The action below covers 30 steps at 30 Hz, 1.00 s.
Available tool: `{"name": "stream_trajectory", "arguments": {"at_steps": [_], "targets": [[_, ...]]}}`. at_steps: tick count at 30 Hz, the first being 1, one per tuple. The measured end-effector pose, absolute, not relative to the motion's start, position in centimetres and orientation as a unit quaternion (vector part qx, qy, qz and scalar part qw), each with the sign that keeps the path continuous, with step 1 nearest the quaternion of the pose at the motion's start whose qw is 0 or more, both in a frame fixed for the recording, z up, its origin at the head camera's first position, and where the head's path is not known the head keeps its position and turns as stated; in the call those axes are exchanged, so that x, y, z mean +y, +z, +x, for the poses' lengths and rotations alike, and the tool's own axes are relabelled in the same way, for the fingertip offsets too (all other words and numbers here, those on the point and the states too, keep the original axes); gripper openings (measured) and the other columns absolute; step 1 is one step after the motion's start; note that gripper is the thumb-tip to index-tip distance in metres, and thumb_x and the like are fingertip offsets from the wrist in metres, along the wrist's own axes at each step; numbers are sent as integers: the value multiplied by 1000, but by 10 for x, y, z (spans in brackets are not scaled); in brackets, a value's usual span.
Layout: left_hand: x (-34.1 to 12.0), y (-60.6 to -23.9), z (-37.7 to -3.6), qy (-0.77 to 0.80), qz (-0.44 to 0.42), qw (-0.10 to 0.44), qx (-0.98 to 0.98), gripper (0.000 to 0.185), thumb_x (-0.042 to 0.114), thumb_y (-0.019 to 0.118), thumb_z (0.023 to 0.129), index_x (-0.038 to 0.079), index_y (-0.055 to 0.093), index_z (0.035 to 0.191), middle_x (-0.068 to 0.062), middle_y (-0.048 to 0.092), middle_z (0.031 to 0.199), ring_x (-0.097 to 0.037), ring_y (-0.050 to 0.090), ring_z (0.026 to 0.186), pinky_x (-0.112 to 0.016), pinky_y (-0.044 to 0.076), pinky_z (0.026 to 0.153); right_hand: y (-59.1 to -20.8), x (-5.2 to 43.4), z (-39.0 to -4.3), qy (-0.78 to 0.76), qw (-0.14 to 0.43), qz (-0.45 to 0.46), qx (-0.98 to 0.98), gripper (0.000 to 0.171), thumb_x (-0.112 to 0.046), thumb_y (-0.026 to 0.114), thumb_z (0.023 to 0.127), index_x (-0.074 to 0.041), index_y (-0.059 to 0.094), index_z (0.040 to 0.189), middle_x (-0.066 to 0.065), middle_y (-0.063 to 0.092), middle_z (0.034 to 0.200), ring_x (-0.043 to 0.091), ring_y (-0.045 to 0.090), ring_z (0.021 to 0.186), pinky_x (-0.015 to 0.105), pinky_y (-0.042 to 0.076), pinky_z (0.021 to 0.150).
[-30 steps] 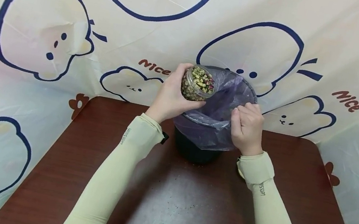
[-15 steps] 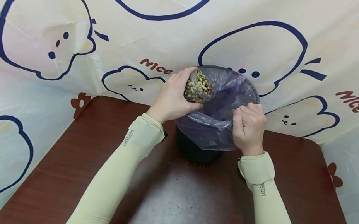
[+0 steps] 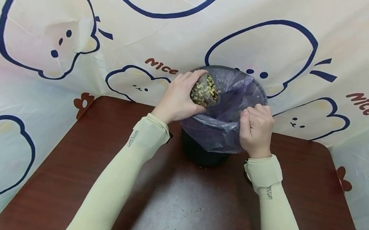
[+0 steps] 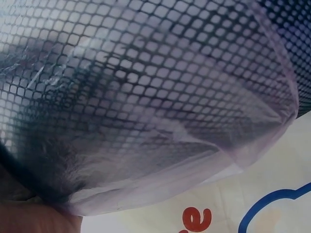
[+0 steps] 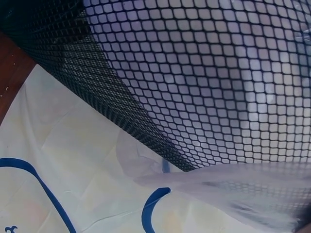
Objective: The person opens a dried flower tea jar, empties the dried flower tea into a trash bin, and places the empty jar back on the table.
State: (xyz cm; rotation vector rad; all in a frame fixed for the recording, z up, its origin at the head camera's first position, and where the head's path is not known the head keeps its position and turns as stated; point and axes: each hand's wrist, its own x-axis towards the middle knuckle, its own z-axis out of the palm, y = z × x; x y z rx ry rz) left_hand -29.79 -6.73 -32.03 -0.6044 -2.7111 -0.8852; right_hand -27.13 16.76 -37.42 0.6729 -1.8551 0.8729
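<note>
Left hand curled round the jar of dried buds, tilted at nine o'clock on the mouth of the bin, right hand gripping the bag at four, I judge this the pouring step, which next calls for a steeper tip toward three o'clock.

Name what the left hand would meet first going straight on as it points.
Probably the purple liner inside the bin, the held jar leading the left hand; depth is unclear.
</note>
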Motion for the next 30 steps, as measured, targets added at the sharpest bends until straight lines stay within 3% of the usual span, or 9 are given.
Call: {"name": "stream_trajectory", "arguments": {"at_steps": [30], "targets": [[-68, -318, -300, -287, -210, 94, -930, 93, 22, 85, 71, 27, 45, 155, -5, 53, 151, -29, 47, 134, -51, 39, 113, -375, 168, -271, 362, 468, 263, -762, 48, -10, 45, 94, -8, 36, 47, 6, 30, 46, 23, 23, 53, 40, 23, 63]]}}
